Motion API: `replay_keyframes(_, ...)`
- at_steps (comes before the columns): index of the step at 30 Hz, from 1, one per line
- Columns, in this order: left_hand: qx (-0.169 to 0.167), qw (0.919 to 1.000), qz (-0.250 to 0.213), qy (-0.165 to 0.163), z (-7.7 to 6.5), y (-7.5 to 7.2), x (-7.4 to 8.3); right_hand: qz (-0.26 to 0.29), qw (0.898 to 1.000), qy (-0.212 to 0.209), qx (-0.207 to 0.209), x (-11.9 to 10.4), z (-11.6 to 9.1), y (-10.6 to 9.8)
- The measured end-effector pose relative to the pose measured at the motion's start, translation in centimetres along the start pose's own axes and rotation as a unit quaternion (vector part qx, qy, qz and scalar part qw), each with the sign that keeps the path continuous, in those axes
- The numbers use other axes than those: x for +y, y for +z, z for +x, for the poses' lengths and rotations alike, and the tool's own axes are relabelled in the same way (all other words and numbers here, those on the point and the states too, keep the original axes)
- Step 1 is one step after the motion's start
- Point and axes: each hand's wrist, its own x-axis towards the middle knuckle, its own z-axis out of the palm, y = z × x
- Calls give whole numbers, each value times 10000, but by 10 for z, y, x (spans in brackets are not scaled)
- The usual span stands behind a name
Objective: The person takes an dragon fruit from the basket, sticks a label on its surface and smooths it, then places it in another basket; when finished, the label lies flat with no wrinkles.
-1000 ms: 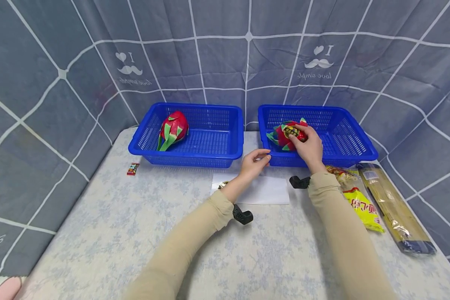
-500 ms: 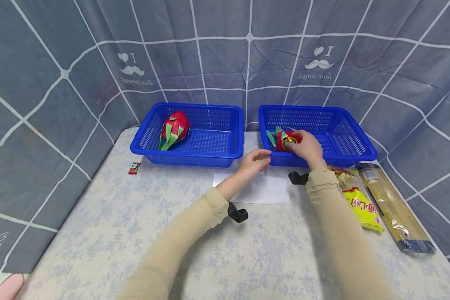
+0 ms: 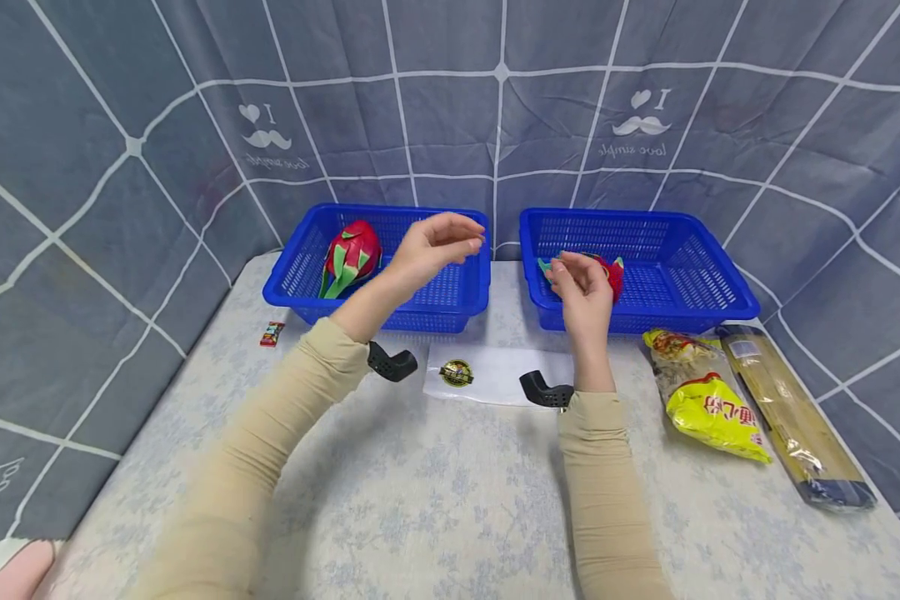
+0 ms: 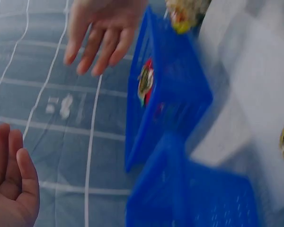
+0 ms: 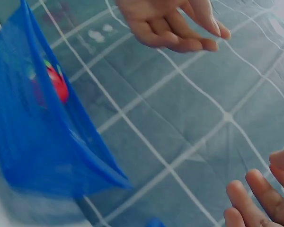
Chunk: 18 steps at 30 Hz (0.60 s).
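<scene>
My left hand [image 3: 438, 246] hovers over the right part of the left blue basket [image 3: 378, 308], fingers loosely bent with nothing between them. In that basket, at its left end, lies a red dragon fruit [image 3: 358, 246] with green scales. My right hand [image 3: 585, 287] is raised above the front rim of the right blue basket [image 3: 645, 321], also holding nothing. Behind it, partly hidden, a second dragon fruit [image 3: 617, 279] lies in the right basket. A round black-and-gold sticker [image 4: 146, 80] shows on this fruit in the left wrist view. Both wrist views show relaxed, apart fingers.
A white sheet [image 3: 506, 379] with one round sticker [image 3: 457, 372] lies before the baskets. To the right are a yellow pasta bag [image 3: 712, 408] and a long clear pack [image 3: 798, 417]. A small red wrapped packet [image 3: 272, 334] lies at left. A grey curtain [image 3: 450, 125] hangs behind.
My right hand has let go of the right dragon fruit and drawn back slightly left. My left hand has left the right basket's corner and moved left and up over the left basket.
</scene>
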Motion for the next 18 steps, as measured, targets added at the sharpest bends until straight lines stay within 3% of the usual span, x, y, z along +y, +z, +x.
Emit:
replay_keyframes(3, 354, 9993, 61, 96, 6, -24, 6, 10, 9993, 38, -375, 4, -14, 11)
replay_keyframes(9, 935, 9951, 289, -111, 8, -68, 10, -689, 9933, 183, -915, 20, -32, 23)
replay_keyframes(13, 1371, 9890, 493, -261, 9, -90, 2, -851, 9886, 336, -1192, 27, -37, 27)
replay_keyframes(18, 1931, 9793, 387, -460, 8, -109, -19, -1037, 9838, 498, -1374, 34, -39, 31)
